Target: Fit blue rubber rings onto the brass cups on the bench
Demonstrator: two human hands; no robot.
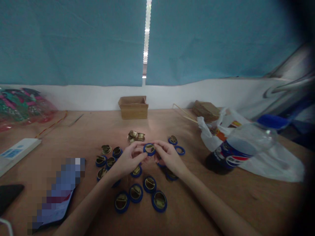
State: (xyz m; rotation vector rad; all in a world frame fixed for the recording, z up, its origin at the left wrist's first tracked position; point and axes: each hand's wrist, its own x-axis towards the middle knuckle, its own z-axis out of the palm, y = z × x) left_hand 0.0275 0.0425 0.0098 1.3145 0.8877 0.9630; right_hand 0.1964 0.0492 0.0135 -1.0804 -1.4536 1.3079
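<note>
A person's left hand and right hand pinch opposite edges of a round, blue-rimmed piece with a brass-coloured metal centre between their fingertips. On the near side of the fingers, four similar blue-rimmed rounds already have metal centres. Beyond the fingers lie loose brass-coloured metal parts; to their right, a hollow blue ring is unfilled, so the set looks incomplete.

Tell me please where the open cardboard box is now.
In the head view, the open cardboard box stands at the back of the table, slightly left of centre, before the white wall and beyond the pile of golden pieces.
</note>
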